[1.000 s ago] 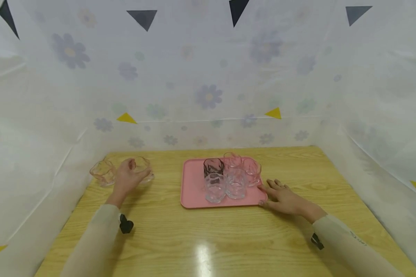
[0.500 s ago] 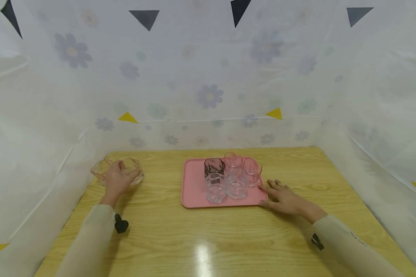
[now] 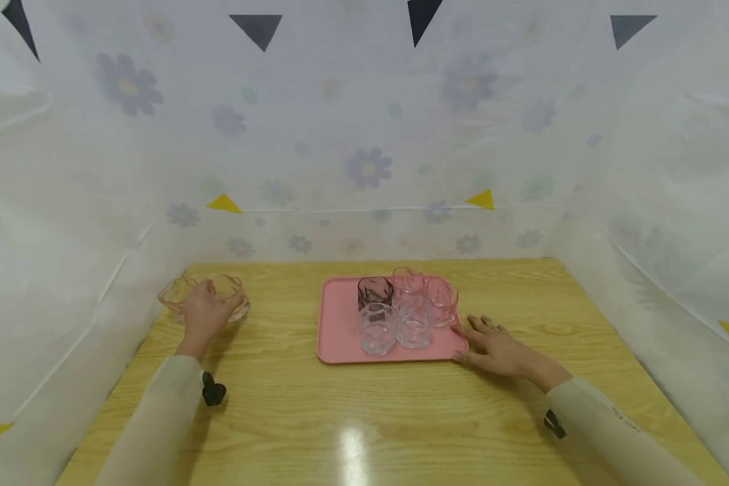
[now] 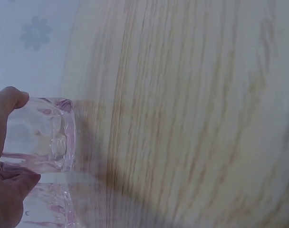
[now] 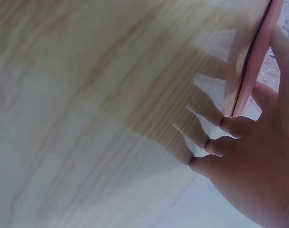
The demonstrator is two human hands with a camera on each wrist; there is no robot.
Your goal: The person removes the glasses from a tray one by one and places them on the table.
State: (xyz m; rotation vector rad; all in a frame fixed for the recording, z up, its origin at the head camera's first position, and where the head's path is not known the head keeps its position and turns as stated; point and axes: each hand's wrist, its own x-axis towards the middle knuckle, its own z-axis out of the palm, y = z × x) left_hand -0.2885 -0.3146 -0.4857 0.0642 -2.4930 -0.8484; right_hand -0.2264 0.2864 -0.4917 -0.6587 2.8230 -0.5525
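Pinching an upright pinkish glass at the far left of the table, just right of a second glass, the left hand is nearer than the right hand, whose spread fingers touch the tray's right edge.

2 cream sleeves have black cuff attachments

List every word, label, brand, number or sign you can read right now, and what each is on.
None can be read.
Right sleeve: small dark lettering, too blurred to read.
Lower glass in the left wrist view: a tiny curved mark, too small to tell whether it is a letter.
Pink tray: no text visible.
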